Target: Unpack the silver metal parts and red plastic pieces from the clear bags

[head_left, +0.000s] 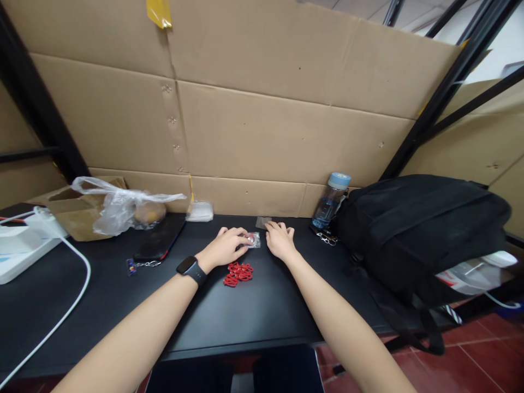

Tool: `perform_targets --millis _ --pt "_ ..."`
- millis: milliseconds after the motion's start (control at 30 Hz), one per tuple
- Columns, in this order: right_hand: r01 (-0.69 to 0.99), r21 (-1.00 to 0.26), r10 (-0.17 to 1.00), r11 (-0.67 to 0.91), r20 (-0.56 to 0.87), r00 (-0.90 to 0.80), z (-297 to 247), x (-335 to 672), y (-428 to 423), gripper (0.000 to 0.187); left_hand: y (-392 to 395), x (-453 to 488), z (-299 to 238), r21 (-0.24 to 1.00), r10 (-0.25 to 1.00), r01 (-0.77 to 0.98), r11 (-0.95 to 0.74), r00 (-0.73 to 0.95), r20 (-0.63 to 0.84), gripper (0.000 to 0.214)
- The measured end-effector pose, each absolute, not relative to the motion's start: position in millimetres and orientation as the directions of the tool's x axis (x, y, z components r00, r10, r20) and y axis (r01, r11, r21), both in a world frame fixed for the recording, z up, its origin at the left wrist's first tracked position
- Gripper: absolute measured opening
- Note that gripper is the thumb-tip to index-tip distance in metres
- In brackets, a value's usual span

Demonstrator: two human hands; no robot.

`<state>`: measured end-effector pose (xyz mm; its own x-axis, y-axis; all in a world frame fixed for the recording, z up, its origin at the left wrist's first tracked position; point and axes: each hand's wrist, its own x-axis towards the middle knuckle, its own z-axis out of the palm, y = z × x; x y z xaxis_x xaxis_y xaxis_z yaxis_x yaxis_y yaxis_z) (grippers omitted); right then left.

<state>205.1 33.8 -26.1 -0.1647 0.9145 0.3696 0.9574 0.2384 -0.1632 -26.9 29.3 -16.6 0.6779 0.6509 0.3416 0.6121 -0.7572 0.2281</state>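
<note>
My left hand (227,246), with a black watch on the wrist, rests on the black table (245,311) with its fingers curled over a small clear plastic bag (253,240) that holds something red. My right hand (280,238) lies just right of that bag, fingers bent down on the tabletop, touching or almost touching the bag's edge. A pile of small red pieces (238,273) lies just in front of my left hand. Another small clear bag (262,221) lies flat beyond the hands.
A black backpack (421,229) fills the right side, with a blue-capped water bottle (331,201) and keys beside it. On the left are a black phone (159,240), a keychain (139,265), a plastic bag on a cardboard box (118,210), a white power strip and cable (24,245). Cardboard wall behind.
</note>
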Motion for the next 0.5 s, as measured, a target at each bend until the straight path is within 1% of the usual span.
perform_targets --millis 167,267,400,500 --pt "0.957 -0.203 0.905 0.206 0.412 -0.107 -18 206 30 0.042 43 -35 -28 0.193 0.735 0.731 -0.654 0.555 0.39 0.038" --pt "0.946 -0.254 0.894 0.202 0.443 -0.072 -12 209 29 0.045 47 -39 -33 0.214 0.761 0.751 -0.625 0.524 0.383 0.036" --pt "0.886 -0.362 0.862 0.29 0.501 -0.078 -6 212 30 0.045 50 -38 -41 0.257 0.764 0.728 -0.636 0.544 0.347 0.035" --pt "0.809 -0.438 0.85 0.391 0.51 -0.135 -5 210 30 0.048 53 -36 -41 0.307 0.752 0.694 -0.652 0.537 0.383 0.041"
